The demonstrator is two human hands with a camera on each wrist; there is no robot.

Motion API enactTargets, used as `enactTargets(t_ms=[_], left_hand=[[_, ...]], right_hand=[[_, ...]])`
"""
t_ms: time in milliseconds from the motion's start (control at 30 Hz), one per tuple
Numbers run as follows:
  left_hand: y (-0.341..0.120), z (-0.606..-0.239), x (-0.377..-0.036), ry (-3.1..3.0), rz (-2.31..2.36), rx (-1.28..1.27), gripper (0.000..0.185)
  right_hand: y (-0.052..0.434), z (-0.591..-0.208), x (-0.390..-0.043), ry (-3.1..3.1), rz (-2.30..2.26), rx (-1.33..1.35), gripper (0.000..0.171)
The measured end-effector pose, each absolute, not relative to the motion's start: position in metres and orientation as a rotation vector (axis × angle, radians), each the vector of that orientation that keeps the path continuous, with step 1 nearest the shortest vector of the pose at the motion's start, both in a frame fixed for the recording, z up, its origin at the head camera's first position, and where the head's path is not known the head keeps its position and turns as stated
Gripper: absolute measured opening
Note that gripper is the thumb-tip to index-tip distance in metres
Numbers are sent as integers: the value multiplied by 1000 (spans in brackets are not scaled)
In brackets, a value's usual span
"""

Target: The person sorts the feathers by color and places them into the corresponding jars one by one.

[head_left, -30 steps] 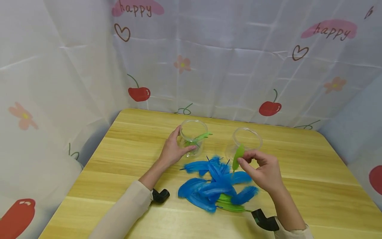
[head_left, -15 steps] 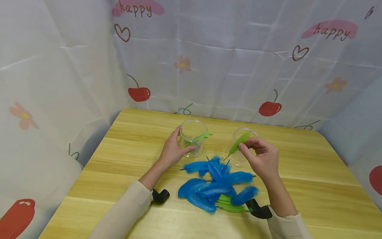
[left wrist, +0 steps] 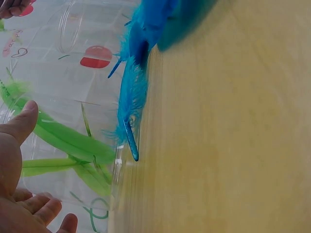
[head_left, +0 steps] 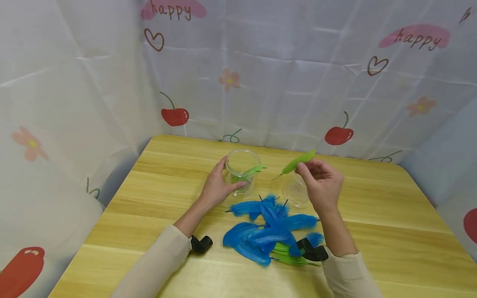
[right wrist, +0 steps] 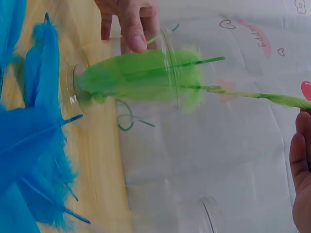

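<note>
My left hand (head_left: pixel 216 188) grips a clear plastic cup (head_left: pixel 242 170) that holds green feathers (head_left: pixel 250 171); the right wrist view shows the same cup (right wrist: pixel 126 80) with those fingers (right wrist: pixel 129 24) round it. My right hand (head_left: pixel 321 184) pinches a single green feather (head_left: pixel 298 161) in the air, between the two cups and above a second clear cup (head_left: pixel 296 192). In the right wrist view that feather (right wrist: pixel 272 97) points its quill toward the first cup. A pile of blue feathers (head_left: pixel 266 229) lies on the wooden table (head_left: pixel 156 194) in front of both cups.
A few green feathers (head_left: pixel 288 256) lie under the blue pile. White curtains (head_left: pixel 261 74) printed with cherries close in the table at the back and on both sides. Bare wood lies left and right of the pile.
My right hand has lifted the green feather up from in front of the right cup, moving it away from me and slightly left. The left hand has kept still on its cup.
</note>
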State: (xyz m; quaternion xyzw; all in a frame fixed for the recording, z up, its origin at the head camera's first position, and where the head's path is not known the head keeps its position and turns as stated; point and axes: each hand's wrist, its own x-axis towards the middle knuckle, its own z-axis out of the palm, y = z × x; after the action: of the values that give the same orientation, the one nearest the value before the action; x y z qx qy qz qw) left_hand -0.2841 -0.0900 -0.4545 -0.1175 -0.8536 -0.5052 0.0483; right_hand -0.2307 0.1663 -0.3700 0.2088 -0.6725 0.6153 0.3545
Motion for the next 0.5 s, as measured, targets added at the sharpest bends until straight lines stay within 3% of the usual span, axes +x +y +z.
enactTargets(t_ms=[500], left_hand=[[-89,-455,-285,-2584,-1543,-358,98]], right_hand=[[145,-368,-244,-1528,1681,521,21]])
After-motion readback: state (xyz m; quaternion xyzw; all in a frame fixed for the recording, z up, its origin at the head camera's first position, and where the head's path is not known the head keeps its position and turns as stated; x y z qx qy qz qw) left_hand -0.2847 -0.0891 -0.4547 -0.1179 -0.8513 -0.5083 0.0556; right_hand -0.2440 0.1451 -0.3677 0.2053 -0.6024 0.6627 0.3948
